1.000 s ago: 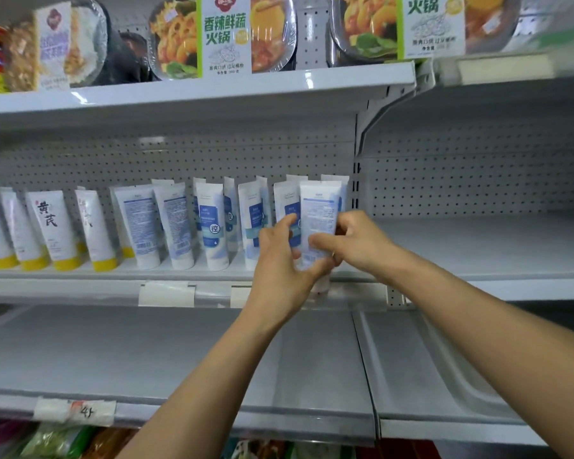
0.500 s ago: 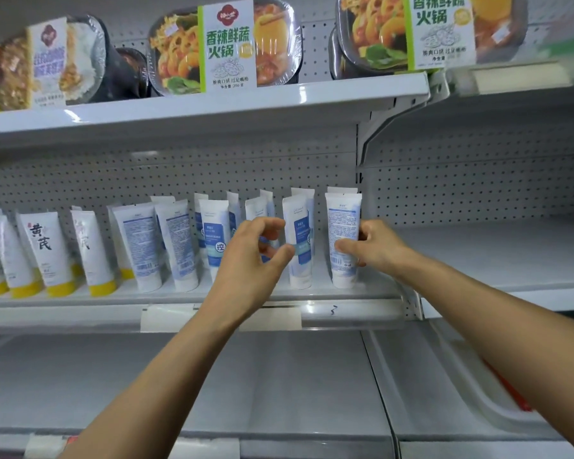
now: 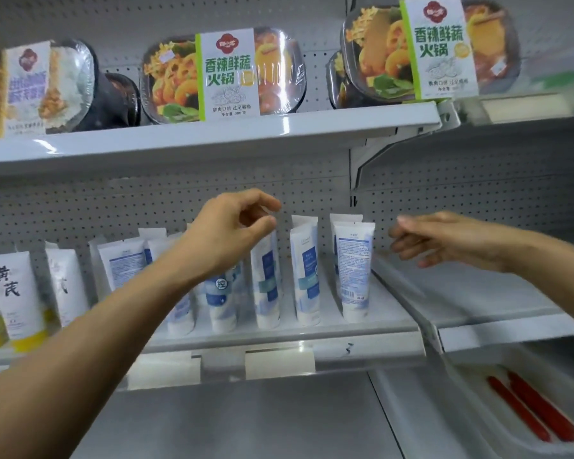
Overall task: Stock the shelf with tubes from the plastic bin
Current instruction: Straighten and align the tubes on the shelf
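Observation:
A row of white tubes with blue print stands cap-down on the middle shelf (image 3: 362, 329). The rightmost tube (image 3: 355, 270) stands upright by itself, and a second tube (image 3: 307, 273) is just left of it. My left hand (image 3: 229, 233) hovers over the row with its fingers loosely curled. Its thumb tip touches the top edge of a leaning tube (image 3: 265, 276). My right hand (image 3: 444, 240) is to the right of the row, fingers relaxed, holding nothing. No plastic bin is in view.
White tubes with yellow caps (image 3: 14, 293) fill the shelf's left end. Boxed hot-pot meals (image 3: 226, 74) sit on the shelf above. The shelf section to the right (image 3: 478, 293) is bare. Low right, a white tray (image 3: 478, 435) holds two red sticks (image 3: 527, 412).
My right hand has let go of the rightmost tube and drawn away to the right. My left hand has risen from in front of the tubes to their tops.

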Demonstrator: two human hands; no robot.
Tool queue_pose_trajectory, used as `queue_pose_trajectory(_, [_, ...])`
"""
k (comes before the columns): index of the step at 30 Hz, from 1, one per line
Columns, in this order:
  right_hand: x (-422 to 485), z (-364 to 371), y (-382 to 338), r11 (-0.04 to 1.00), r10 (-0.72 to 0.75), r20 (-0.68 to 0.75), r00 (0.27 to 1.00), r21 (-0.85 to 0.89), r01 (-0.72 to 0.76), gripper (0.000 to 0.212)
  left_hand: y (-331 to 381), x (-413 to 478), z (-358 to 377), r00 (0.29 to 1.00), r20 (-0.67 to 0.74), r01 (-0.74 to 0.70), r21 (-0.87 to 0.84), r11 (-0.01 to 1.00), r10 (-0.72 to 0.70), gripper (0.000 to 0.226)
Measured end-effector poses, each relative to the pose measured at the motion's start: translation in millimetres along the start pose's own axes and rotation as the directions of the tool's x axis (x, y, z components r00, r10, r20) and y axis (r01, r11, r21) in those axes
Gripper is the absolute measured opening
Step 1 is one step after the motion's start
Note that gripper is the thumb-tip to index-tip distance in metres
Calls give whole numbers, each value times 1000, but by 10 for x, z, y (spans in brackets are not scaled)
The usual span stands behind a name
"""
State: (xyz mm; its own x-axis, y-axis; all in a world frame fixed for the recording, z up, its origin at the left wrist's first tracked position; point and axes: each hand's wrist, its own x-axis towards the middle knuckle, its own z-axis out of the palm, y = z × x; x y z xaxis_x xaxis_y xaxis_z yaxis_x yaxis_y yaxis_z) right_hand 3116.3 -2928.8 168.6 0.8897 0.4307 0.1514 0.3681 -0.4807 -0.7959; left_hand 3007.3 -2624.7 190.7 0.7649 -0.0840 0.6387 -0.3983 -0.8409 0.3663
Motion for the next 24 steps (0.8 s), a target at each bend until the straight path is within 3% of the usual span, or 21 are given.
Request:
queue_pose_trajectory(2, [96, -132, -91, 1000, 8, -95, 995, 11, -7, 51, -33, 179, -59, 999, 37, -29, 51, 998, 27, 20])
queue_pose_trajectory(5, [311, -206, -222, 993, -18, -139, 990, -117, 2, 34, -106, 488, -86, 995, 83, -60, 115, 992, 50, 24])
queue_pose_trajectory(10, [691, -103, -456, 947, -115, -37, 993, -306, 98, 24, -201, 1001, 92, 965, 261, -94, 192, 977, 42, 32])
queue_pose_trajectory(16, [1146, 77, -542, 889, -67, 110, 992, -445, 109, 40, -364, 1429, 459, 876, 478, -146, 382, 912, -60, 61])
queue_pose_trajectory(20, [1353, 153, -487, 883, 14, 192, 981, -463, 78, 26, -484, 1572, 661, 803, 589, -164, 363, 917, -89, 48])
queue_pose_trajectory(24, [1431, 144, -428, 900, -11, 212, 977, -425, 103, 23, -562, 1624, 790, 808, 586, -99, 252, 963, -70, 31])
